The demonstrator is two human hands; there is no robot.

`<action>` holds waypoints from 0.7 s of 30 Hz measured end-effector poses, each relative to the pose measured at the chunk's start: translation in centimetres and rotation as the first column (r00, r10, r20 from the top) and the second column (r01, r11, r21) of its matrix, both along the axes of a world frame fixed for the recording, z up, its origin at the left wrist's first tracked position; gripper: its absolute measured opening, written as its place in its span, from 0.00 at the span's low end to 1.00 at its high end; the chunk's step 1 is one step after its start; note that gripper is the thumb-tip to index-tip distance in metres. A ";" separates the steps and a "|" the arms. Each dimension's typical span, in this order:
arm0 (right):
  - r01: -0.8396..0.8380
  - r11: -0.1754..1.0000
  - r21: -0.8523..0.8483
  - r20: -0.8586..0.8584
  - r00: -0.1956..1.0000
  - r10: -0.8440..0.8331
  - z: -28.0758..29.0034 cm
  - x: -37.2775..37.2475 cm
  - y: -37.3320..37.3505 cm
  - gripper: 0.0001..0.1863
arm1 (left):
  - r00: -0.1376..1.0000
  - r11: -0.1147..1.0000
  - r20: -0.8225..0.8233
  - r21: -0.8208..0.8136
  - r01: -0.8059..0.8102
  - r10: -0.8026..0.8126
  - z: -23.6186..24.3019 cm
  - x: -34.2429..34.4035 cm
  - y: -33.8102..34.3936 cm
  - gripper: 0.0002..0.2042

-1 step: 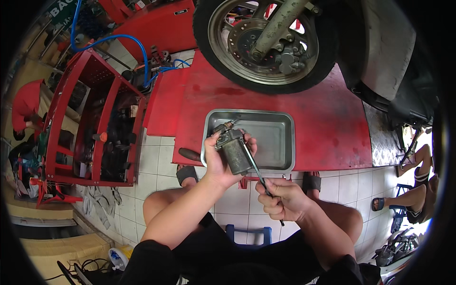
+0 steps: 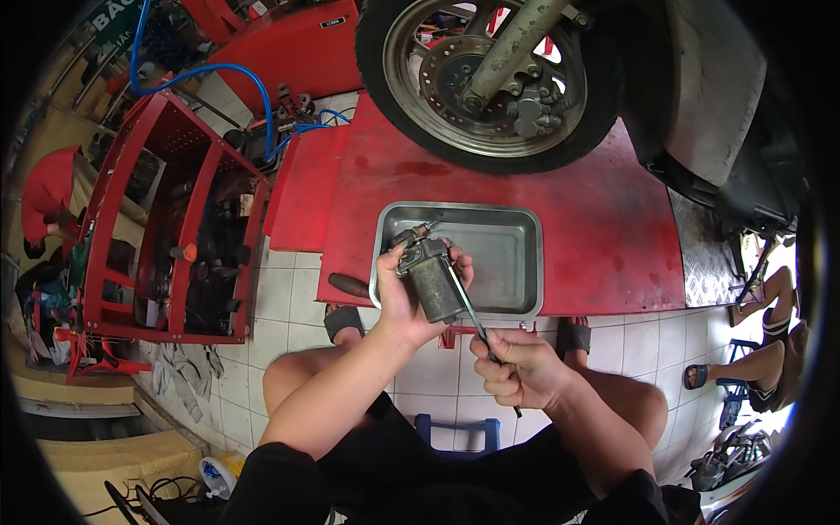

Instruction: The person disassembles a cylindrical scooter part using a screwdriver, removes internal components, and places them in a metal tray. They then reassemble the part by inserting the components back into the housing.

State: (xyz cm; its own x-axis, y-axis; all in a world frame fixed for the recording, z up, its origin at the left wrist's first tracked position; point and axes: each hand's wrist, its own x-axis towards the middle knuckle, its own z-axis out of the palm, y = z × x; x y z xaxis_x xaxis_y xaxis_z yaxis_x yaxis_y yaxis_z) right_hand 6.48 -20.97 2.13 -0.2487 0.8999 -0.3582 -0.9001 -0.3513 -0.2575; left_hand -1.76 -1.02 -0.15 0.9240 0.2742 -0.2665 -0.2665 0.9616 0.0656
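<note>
A grimy, cylindrical metal part [image 2: 437, 293] with a flanged top and a brass-coloured fitting is held over the near side of a steel tray [image 2: 537, 262]. My left hand [image 2: 401, 300] wraps round it from the left, fingertips showing on its far right side. My right hand [image 2: 525, 367], closed in a fist, grips a slim metal hand tool [image 2: 472, 315] with a dark lower end. The tool slants up along the part's right side; its tip is hidden by the part and my left fingers, so its exact kind is unclear.
The tray stands on a red platform [image 2: 595, 254]; a dark handle [image 2: 349, 283] lies at its left. Beyond is a motorbike front wheel [image 2: 378, 105]. A red tool cart [image 2: 203, 210] stands left, with a person [image 2: 51, 188] behind it. Another person's leg [image 2: 752, 366] shows at right.
</note>
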 end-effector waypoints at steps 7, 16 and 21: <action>0.121 0.991 -0.056 0.595 0.801 -0.064 -0.2 0.0 -0.2 0.16 | 0.995 0.971 -0.074 0.235 -0.051 0.070 -0.4 0.7 -0.9 0.20; 0.079 0.996 -0.034 0.975 0.224 0.016 -0.9 -0.6 0.2 0.15 | 0.959 0.960 -0.280 0.260 0.103 -0.027 -0.9 0.8 0.0 0.22; -0.046 0.999 -0.009 0.707 0.707 0.039 0.7 1.2 -0.2 0.18 | 0.957 0.979 -0.288 0.182 0.093 -0.037 -0.9 0.6 -0.4 0.23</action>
State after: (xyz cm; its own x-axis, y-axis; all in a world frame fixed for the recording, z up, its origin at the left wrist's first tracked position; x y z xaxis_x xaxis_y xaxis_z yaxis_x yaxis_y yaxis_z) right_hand 7.72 -21.16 2.82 0.0356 0.8986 -0.4374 -0.4379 -0.3794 -0.8150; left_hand -1.19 -1.46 -1.07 0.8361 0.2879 -0.4670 -0.1476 0.9379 0.3139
